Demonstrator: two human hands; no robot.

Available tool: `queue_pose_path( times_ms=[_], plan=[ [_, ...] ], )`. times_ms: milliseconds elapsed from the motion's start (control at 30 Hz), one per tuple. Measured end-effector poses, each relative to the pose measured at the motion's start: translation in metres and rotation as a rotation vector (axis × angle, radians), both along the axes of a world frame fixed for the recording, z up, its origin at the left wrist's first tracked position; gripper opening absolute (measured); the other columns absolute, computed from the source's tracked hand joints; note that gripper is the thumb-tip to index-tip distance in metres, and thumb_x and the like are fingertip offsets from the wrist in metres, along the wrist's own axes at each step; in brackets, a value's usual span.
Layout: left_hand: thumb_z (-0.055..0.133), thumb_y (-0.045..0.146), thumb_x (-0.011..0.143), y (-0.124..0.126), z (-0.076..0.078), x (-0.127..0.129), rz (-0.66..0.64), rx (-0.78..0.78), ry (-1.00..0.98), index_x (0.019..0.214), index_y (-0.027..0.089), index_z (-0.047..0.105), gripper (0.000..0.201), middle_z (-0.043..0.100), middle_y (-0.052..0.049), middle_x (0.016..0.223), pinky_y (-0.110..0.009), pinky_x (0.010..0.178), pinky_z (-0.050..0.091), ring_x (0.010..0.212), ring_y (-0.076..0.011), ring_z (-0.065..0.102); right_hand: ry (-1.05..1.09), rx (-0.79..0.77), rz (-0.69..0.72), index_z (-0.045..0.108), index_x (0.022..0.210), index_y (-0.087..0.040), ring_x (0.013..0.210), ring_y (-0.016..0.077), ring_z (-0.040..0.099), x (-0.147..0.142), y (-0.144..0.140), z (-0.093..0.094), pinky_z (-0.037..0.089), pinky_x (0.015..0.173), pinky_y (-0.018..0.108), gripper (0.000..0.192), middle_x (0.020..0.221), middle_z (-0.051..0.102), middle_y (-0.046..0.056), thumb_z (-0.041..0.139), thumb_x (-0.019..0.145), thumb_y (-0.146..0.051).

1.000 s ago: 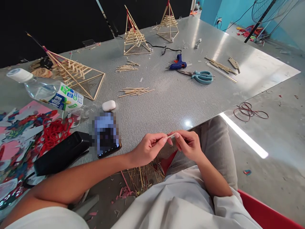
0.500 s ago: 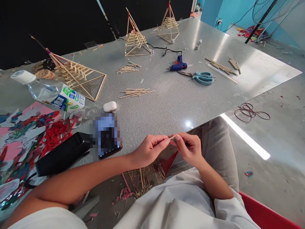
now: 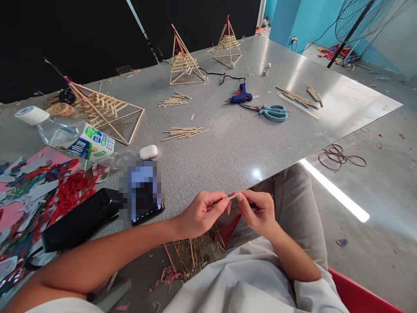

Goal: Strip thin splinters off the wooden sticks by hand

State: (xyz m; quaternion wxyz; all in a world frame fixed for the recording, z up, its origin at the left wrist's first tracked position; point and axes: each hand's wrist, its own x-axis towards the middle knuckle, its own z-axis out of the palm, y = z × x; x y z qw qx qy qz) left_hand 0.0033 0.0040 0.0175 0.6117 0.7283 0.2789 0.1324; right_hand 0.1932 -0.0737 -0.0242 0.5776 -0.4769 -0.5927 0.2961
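Between my two hands, just off the table's front edge, is a short thin wooden stick [image 3: 233, 197]. My left hand [image 3: 204, 210] pinches its left end with thumb and fingers. The right end is pinched by my right hand [image 3: 259, 210]; a short stretch of pale wood shows between the thumbs. On the table lie a bundle of cut sticks [image 3: 185, 133] and a smaller bundle [image 3: 173, 101] behind it. Stick pyramids stand farther back: one at left [image 3: 107, 108], one in the middle [image 3: 184, 61] and one at the far right [image 3: 228, 43].
A blue glue gun [image 3: 241, 94] and teal-handled scissors [image 3: 273, 112] lie mid-table, with longer sticks [image 3: 298, 96] to their right. At left are a phone [image 3: 146, 191], white earbud case [image 3: 148, 151], black case [image 3: 80, 217], plastic bottle [image 3: 68, 132] and red string [image 3: 73, 191].
The view has tilted slightly, so the table sits lower in the picture. My hands have drawn a little apart, and more of the stick shows between them.
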Motion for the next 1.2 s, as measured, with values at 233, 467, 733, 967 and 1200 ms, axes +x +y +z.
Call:
queue_pose_path(
  times_ms=[233, 467, 733, 967, 1200],
  plan=[
    [0.056, 0.060, 0.105, -0.003, -0.003, 0.004, 0.057, -0.040, 0.001, 0.071, 0.018, 0.054, 0.054, 0.027, 0.009, 0.057, -0.024, 0.049, 0.016, 0.053, -0.0078, 0.022, 0.031, 0.023, 0.026, 0.083, 0.100, -0.017, 0.042, 0.0074, 0.043, -0.003, -0.001, 0.002, 0.034, 0.044, 0.021, 0.031, 0.052, 0.056, -0.005, 0.057, 0.110, -0.029],
    [0.070, 0.054, 0.098, -0.007, -0.011, 0.009, 0.127, -0.117, -0.044, 0.083, 0.016, 0.059, 0.042, 0.035, 0.007, 0.066, -0.022, 0.052, 0.020, 0.059, -0.0078, 0.026, 0.164, -0.184, 0.075, 0.084, 0.103, -0.016, 0.045, 0.0080, 0.037, -0.002, 0.001, -0.001, 0.031, 0.044, 0.022, 0.039, 0.052, 0.053, -0.004, 0.065, 0.106, -0.051],
    [0.064, 0.041, 0.099, -0.003, -0.003, 0.002, 0.011, -0.065, -0.041, 0.086, 0.017, 0.059, 0.028, 0.026, 0.012, 0.057, -0.021, 0.049, 0.017, 0.050, -0.0067, 0.021, 0.257, -0.194, 0.018, 0.084, 0.091, -0.016, 0.040, 0.0069, 0.035, 0.013, 0.006, 0.004, 0.024, 0.039, 0.022, 0.037, 0.046, 0.048, -0.006, 0.072, 0.102, -0.050],
    [0.055, 0.055, 0.107, -0.003, -0.003, 0.005, 0.074, -0.015, 0.031, 0.093, 0.013, 0.070, 0.046, 0.030, 0.009, 0.061, -0.023, 0.049, 0.016, 0.053, -0.0080, 0.023, 0.214, -0.101, -0.008, 0.085, 0.103, -0.018, 0.040, 0.0067, 0.034, 0.015, 0.003, 0.002, 0.027, 0.041, 0.022, 0.024, 0.046, 0.047, -0.008, 0.072, 0.103, -0.039],
    [0.049, 0.053, 0.112, -0.004, -0.004, 0.002, 0.057, -0.066, -0.054, 0.114, 0.014, 0.073, 0.046, 0.031, 0.011, 0.059, -0.022, 0.047, 0.021, 0.050, -0.0091, 0.026, 0.013, 0.147, -0.120, 0.083, 0.105, -0.021, 0.042, 0.0055, 0.036, 0.010, 0.007, -0.005, 0.031, 0.042, 0.020, 0.014, 0.052, 0.060, -0.008, 0.070, 0.102, -0.019]
  ],
)
